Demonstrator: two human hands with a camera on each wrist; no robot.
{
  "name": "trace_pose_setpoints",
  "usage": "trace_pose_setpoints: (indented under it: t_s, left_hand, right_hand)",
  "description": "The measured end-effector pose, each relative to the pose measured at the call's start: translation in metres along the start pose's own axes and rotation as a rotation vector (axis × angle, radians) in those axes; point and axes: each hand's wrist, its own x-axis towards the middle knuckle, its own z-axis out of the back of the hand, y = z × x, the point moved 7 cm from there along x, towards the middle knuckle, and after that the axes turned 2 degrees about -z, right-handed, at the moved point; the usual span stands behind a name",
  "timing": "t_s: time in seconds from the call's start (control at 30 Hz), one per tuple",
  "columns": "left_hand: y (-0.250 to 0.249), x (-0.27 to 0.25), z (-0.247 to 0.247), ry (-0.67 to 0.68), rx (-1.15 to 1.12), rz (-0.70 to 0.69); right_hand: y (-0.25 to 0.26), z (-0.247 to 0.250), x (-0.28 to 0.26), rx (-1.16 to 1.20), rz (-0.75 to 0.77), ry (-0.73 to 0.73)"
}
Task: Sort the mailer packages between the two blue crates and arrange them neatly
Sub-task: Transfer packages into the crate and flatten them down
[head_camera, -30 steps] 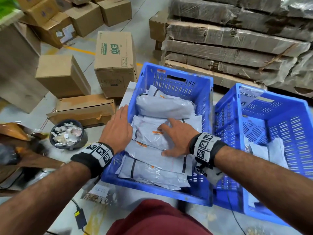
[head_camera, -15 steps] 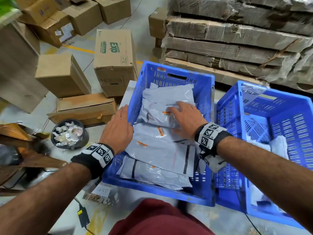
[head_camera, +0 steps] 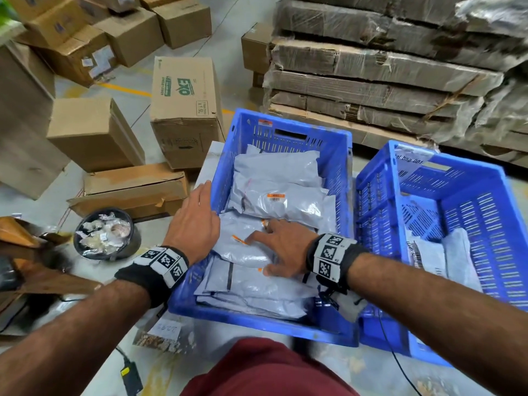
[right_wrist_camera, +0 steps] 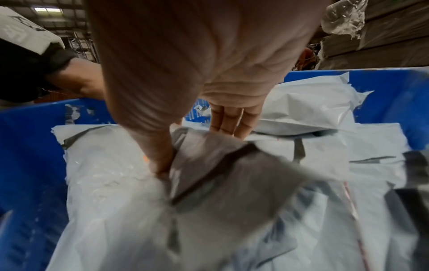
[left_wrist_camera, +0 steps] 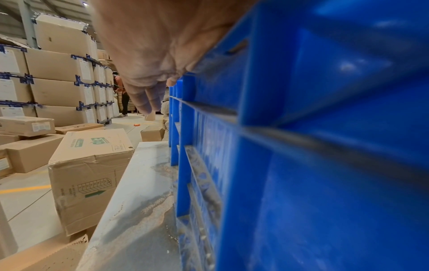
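Site: warehouse or dispatch floor. You work on a bare concrete floor [head_camera: 237,52] with a painted yellow line [head_camera: 125,88]. Tall walls of taped cartons [left_wrist_camera: 60,91]; loose cartons [head_camera: 94,132] around you; film-wrapped flat cardboard [head_camera: 385,81] piled high. Open roof framing [right_wrist_camera: 69,23] overhead. One blue crate [head_camera: 285,124] of grey mailer packages [head_camera: 283,201], a second blue crate [head_camera: 377,210] beside it.

A right hand [right_wrist_camera: 197,73] spans a blurred grey mailer [right_wrist_camera: 223,174] atop others in a blue crate [right_wrist_camera: 30,155], thumb at one edge, straight fingers [right_wrist_camera: 230,121] at the far one.
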Motion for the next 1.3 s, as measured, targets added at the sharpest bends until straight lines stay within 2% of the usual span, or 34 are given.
trace_pose_setpoints:
  t_s: [0.2,0.4,0.57,0.73,0.87,0.97,1.07,1.13,1.23,1.3]
  left_hand:
    - [-0.002,0.0,0.001,-0.005,-0.008,0.002]
    - [-0.002,-0.001,0.002,-0.008,-0.01,0.012]
    - [0.0,0.0,0.0,-0.002,-0.003,0.013]
    - [0.0,0.0,0.0,-0.004,-0.001,0.002]
    - [0.001,0.001,-0.002,0.004,0.004,0.003]
    - [0.0,0.002,-0.002,0.005,0.006,0.004]
    - [0.0,0.002,-0.001,0.003,0.007,0.001]
    - [0.001,0.002,-0.002,0.0,0.0,0.005]
    - [0.002,0.001,-0.002,-0.005,-0.011,0.01]
    - [0.003,0.001,-0.002,-0.012,-0.023,0.011]
  right_hand:
    - [-0.008,0.022,0.004,0.056,-0.044,-0.098]
    - [-0.028,0.018,0.015,-0.198,-0.096,-0.078]
    - [-0.034,0.012,0.027,-0.273,-0.124,-0.119]
    - [-0.055,0.021,0.045,-0.251,-0.265,-0.132]
    - [-0.066,0.033,0.052,-0.223,-0.306,-0.197]
    - [-0.071,0.035,0.053,-0.195,-0.319,-0.188]
    - [-0.066,0.035,0.047,-0.205,-0.29,-0.172]
    - [-0.055,0.043,0.036,-0.169,-0.228,-0.212]
    - [-0.024,0.053,0.012,-0.02,0.021,-0.314]
    - [-0.004,0.037,0.001,0.066,0.15,-0.174]
